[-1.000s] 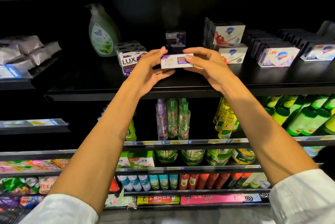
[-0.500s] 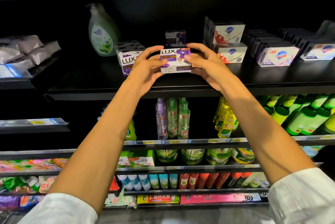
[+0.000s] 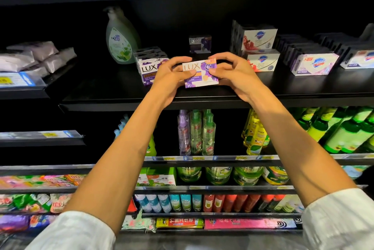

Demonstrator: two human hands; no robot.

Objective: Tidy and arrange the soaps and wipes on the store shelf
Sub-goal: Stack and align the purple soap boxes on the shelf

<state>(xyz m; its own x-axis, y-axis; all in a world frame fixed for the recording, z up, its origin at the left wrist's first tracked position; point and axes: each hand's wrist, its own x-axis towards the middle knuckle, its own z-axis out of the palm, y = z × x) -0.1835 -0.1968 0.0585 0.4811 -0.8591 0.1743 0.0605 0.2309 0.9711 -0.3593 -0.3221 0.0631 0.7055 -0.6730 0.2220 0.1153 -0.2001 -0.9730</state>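
A purple and white Lux soap box [image 3: 200,73] is held between both hands just above the black shelf [image 3: 121,89], its front face turned toward me. My left hand [image 3: 172,75] pinches its left end and my right hand [image 3: 232,71] pinches its right end. A stack of Lux boxes [image 3: 147,65] stands right beside my left hand. Another Lux box [image 3: 200,44] sits farther back in the dark. White Safeguard soap boxes [image 3: 260,47] are stacked to the right, with more soap boxes [image 3: 313,63] further right. Grey wipe packs [image 3: 32,55] lie on the left shelf.
A green hand-wash pump bottle [image 3: 119,37] stands behind the Lux stack. Lower shelves hold spray bottles [image 3: 196,132], green bottles [image 3: 344,130] and coloured packets [image 3: 40,201]. Bare black shelf lies left of the Lux stack and in front of the Safeguard boxes.
The Lux box was tipped from its narrow side up onto its front face and now shows the label fully. Both hands stayed at its ends.
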